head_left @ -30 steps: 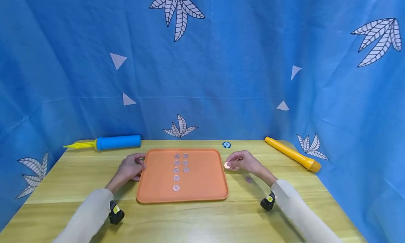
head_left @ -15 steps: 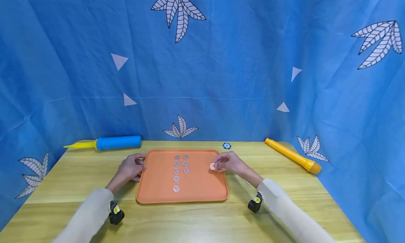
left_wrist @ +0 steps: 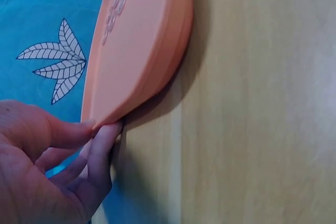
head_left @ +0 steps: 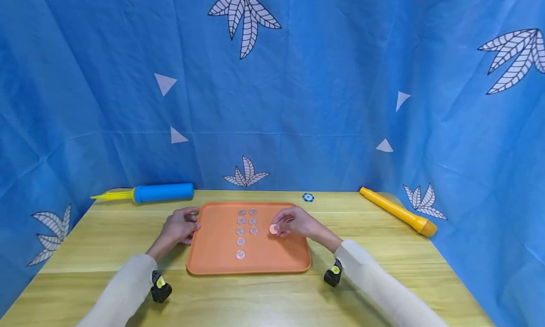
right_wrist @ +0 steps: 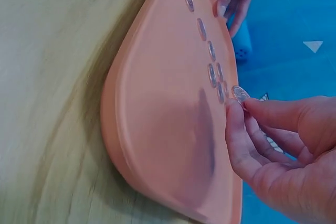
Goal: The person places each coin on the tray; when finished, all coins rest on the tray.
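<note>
An orange tray (head_left: 217,246) lies on the table with several silvery coins (head_left: 240,242) on it, set out in two columns, the left one longer. My left hand (head_left: 179,226) pinches the tray's left rim between thumb and fingers, as the left wrist view also shows. Over the right half of the tray, my right hand (head_left: 294,222) pinches a single coin (right_wrist: 240,94) between thumb and forefinger. That coin is held above the tray surface, to the right of the shorter column, and its shadow falls on the tray in the right wrist view.
A blue pump with a yellow nozzle (head_left: 163,192) lies at the back left of the wooden table (head_left: 238,301). A blue and white poker chip (head_left: 308,197) sits behind the tray. At the back right lies a yellow-orange microphone-shaped stick (head_left: 400,212). A blue patterned cloth (head_left: 298,104) hangs behind.
My right hand has carried the coin leftward from beyond the tray's right edge to over its right half. The left hand stays on the left rim.
</note>
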### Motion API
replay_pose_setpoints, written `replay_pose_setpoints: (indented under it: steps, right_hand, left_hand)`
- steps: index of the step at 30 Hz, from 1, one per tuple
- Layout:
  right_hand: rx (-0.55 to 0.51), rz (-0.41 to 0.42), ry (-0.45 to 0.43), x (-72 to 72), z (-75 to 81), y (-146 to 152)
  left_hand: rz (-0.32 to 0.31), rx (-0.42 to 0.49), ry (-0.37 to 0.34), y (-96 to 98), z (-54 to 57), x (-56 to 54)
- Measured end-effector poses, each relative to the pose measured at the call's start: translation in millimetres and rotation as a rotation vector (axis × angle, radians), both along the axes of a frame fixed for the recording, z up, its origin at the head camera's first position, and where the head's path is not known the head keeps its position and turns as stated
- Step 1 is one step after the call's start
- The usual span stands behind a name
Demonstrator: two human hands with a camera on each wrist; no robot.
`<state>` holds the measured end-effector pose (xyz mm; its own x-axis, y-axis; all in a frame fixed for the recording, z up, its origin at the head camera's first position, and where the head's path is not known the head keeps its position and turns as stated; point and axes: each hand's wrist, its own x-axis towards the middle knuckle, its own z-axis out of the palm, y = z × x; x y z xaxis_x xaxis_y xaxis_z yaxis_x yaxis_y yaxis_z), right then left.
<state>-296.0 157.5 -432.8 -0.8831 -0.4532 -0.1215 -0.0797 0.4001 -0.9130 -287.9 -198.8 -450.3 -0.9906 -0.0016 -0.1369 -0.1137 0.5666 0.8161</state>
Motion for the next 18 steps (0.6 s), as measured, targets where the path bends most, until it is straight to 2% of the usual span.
replay_pose_setpoints:
  steps: [5,10,18]
  right_hand:
    - [0.007,0.026,0.019,-0.4,-2.2,-7.4]
    - [0.013,0.056,0.032,0.9,-4.4,-13.3]
    - [0.028,0.053,0.006,5.3,-1.5,-22.5]
  left_hand:
    - [0.007,0.033,0.01,-1.4,-1.1,-0.3]
    - [0.018,0.079,-0.027,-2.2,-0.5,0.3]
    - [0.024,0.063,-0.052,-3.7,4.5,-2.1]
